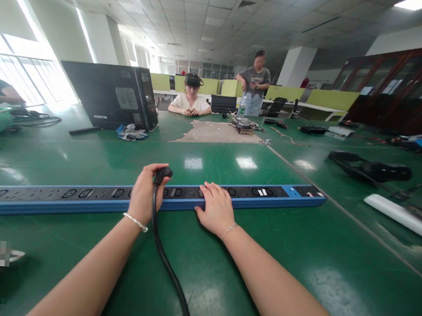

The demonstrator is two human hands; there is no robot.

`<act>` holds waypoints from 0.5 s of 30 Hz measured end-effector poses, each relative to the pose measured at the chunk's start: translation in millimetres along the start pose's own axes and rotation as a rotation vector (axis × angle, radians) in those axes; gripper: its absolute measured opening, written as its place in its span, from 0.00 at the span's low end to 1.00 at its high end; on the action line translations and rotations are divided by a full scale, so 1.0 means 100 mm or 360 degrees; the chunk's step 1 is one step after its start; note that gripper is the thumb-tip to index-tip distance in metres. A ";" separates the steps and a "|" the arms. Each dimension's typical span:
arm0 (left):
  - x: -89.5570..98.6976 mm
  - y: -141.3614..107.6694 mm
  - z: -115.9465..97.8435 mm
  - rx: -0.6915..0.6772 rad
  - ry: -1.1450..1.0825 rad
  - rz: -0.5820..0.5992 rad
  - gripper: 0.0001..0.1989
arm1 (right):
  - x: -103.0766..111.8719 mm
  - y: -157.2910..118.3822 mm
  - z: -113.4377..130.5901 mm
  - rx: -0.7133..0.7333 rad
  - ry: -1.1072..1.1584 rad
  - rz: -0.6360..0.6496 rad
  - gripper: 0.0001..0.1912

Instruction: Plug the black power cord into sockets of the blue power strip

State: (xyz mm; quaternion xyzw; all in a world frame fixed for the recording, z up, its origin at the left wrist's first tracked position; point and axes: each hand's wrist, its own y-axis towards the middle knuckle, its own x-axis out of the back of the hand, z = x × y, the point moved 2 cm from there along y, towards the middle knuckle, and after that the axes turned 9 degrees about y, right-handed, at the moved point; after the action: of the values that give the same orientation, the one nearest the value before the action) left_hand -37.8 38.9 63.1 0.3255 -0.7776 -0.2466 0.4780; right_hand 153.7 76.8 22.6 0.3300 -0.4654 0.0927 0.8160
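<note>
A long blue power strip (pixel 265 205) with rows of black sockets lies across the green table. My left hand (pixel 145 192) is closed around a black plug (pixel 163 174), holding it just above the strip left of centre. From the plug a thick black cable (pixel 168 266) runs down toward the near edge of view. My right hand (pixel 217 206) rests on the strip, right of the plug, its fingers over the top face and its thumb at the near side. Part of the strip is hidden behind both hands.
Beyond the strip are a black computer case (pixel 117 97), gloves (pixel 131 132) and a brown sheet (pixel 216 133) on the green table (pixel 87 158). A white bar (pixel 401 217) lies right. Two people are across the table; another person's arm shows far left.
</note>
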 end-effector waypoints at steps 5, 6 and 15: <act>0.31 -0.04 0.46 0.0128 0.0110 0.0262 0.17 | -0.01 0.00 0.00 -0.0003 0.0018 -0.0018 0.29; 0.34 -0.08 0.53 0.0131 0.0139 0.0306 0.17 | -0.01 0.00 0.00 -0.0002 0.0019 -0.0023 0.29; 0.30 -0.19 0.55 0.0161 0.0147 0.0244 0.18 | -0.02 0.00 -0.02 0.0003 0.0016 -0.0016 0.29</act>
State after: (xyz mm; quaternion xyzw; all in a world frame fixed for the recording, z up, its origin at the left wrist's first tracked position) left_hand -92.7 7.8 44.7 0.2997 -0.7889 -0.1545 0.5138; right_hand 154.0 78.2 20.6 0.3326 -0.4596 0.0907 0.8185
